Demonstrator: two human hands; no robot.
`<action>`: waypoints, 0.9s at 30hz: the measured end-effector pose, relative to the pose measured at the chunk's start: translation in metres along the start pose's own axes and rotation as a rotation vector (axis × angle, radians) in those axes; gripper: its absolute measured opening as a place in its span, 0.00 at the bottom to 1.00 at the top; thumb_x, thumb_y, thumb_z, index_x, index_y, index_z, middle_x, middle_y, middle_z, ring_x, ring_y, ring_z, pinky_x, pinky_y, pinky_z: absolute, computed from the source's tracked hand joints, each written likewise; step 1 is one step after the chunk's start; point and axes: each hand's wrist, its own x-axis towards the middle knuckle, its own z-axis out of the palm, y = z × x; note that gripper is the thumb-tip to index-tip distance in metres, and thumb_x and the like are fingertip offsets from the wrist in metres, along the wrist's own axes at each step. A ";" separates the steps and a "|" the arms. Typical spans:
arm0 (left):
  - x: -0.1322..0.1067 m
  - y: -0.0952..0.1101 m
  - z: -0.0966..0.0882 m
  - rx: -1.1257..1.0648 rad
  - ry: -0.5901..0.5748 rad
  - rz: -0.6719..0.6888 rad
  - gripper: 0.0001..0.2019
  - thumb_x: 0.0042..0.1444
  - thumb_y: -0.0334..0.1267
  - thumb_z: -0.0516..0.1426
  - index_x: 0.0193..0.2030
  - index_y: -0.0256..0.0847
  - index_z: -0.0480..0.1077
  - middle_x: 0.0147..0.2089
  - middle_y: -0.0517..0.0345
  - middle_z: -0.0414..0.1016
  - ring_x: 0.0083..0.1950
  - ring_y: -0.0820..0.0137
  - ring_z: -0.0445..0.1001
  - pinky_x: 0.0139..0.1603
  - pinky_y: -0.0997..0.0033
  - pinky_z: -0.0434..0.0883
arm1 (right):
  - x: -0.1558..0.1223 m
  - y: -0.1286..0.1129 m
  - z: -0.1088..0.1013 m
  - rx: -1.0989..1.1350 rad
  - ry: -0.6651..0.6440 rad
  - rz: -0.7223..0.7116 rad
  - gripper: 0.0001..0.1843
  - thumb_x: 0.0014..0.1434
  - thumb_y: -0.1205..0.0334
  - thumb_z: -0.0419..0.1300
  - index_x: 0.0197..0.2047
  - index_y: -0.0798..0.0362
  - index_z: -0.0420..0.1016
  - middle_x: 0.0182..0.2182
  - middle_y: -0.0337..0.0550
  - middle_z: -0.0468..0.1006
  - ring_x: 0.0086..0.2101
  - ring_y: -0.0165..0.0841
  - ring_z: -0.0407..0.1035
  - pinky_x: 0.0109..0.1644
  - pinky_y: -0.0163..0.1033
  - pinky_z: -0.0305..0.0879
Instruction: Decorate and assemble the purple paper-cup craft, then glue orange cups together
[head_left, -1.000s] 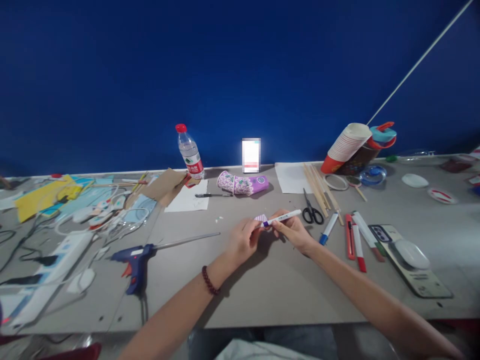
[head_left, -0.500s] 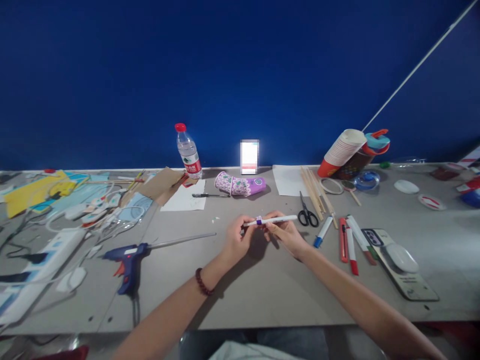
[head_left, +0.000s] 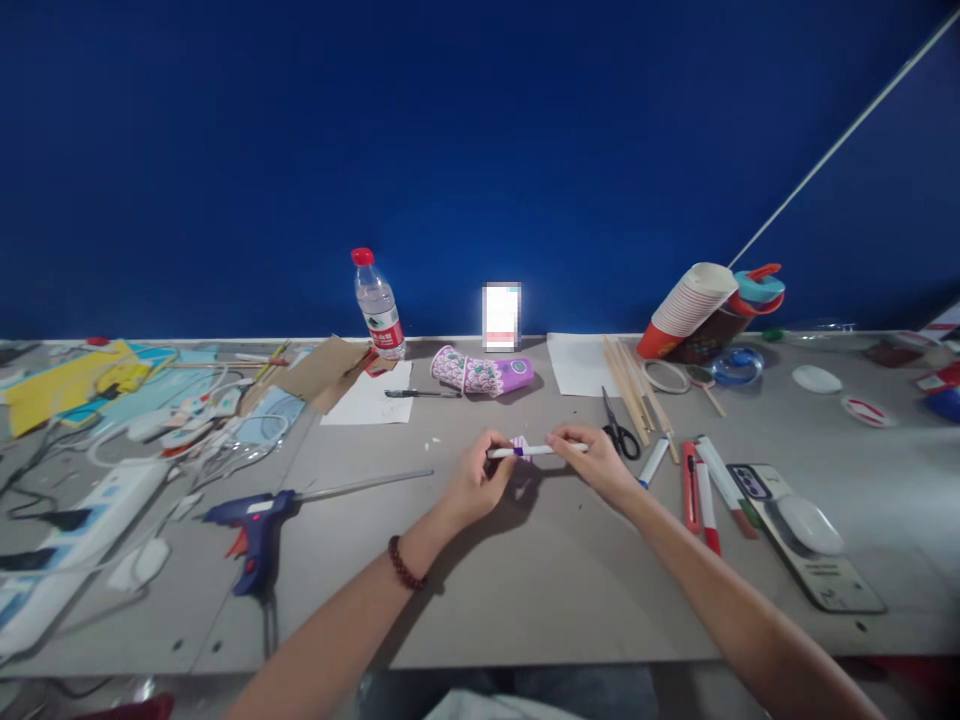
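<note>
A slim white stick (head_left: 541, 450), pen-like in shape, lies level between my hands above the desk. A small purple-and-white patterned piece (head_left: 519, 446), which looks like cut paper, sits on it near the left end. My left hand (head_left: 480, 475) pinches the stick and this piece between thumb and fingers. The right end of the stick is gripped by my right hand (head_left: 589, 462), its tip hidden under the fingers. Just beyond my right hand are black scissors (head_left: 621, 438). Behind the hands, purple patterned paper cups (head_left: 481, 372) lie on their side.
A blue hot glue gun (head_left: 259, 525) lies on the left, its stick pointing toward my left hand. A water bottle (head_left: 381, 310) stands at the back. Wooden sticks (head_left: 628, 385), markers (head_left: 705, 505), a red cutter (head_left: 690, 485) and a phone (head_left: 832, 580) lie to the right.
My right hand has slid outward along the stick to its right end. The purple piece now spreads out more around the stick. My left hand keeps its pinch.
</note>
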 end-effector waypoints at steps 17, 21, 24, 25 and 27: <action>0.005 0.013 -0.005 -0.636 -0.021 -0.122 0.22 0.54 0.58 0.52 0.39 0.39 0.69 0.35 0.52 0.72 0.34 0.66 0.70 0.41 0.62 0.68 | -0.027 0.001 0.027 -0.166 -0.244 -0.002 0.19 0.50 0.44 0.65 0.26 0.52 0.73 0.16 0.35 0.72 0.18 0.28 0.65 0.23 0.31 0.58; 0.003 0.014 -0.006 -0.583 -0.103 -0.162 0.25 0.54 0.61 0.51 0.36 0.38 0.70 0.32 0.51 0.71 0.34 0.64 0.69 0.42 0.60 0.68 | -0.030 0.002 0.031 -0.137 -0.261 -0.013 0.19 0.51 0.44 0.64 0.25 0.52 0.73 0.16 0.35 0.73 0.17 0.27 0.62 0.22 0.31 0.57; 0.002 0.013 -0.006 -0.609 -0.133 -0.170 0.24 0.55 0.60 0.51 0.35 0.38 0.71 0.30 0.52 0.69 0.33 0.65 0.68 0.41 0.61 0.68 | -0.031 0.004 0.033 -0.139 -0.249 -0.022 0.20 0.52 0.44 0.64 0.24 0.53 0.73 0.16 0.35 0.72 0.17 0.26 0.61 0.22 0.31 0.56; 0.002 0.013 -0.006 -0.619 -0.139 -0.171 0.23 0.55 0.59 0.51 0.34 0.38 0.71 0.30 0.53 0.69 0.33 0.65 0.68 0.41 0.62 0.67 | -0.031 0.005 0.033 -0.147 -0.245 -0.033 0.20 0.52 0.44 0.64 0.24 0.53 0.72 0.16 0.35 0.72 0.17 0.25 0.60 0.23 0.31 0.57; 0.003 0.014 -0.005 -0.634 -0.156 -0.182 0.22 0.54 0.58 0.52 0.34 0.38 0.71 0.30 0.53 0.69 0.33 0.66 0.68 0.41 0.63 0.67 | -0.030 0.007 0.033 -0.157 -0.251 -0.048 0.20 0.52 0.44 0.63 0.24 0.53 0.73 0.16 0.35 0.72 0.18 0.25 0.61 0.24 0.31 0.57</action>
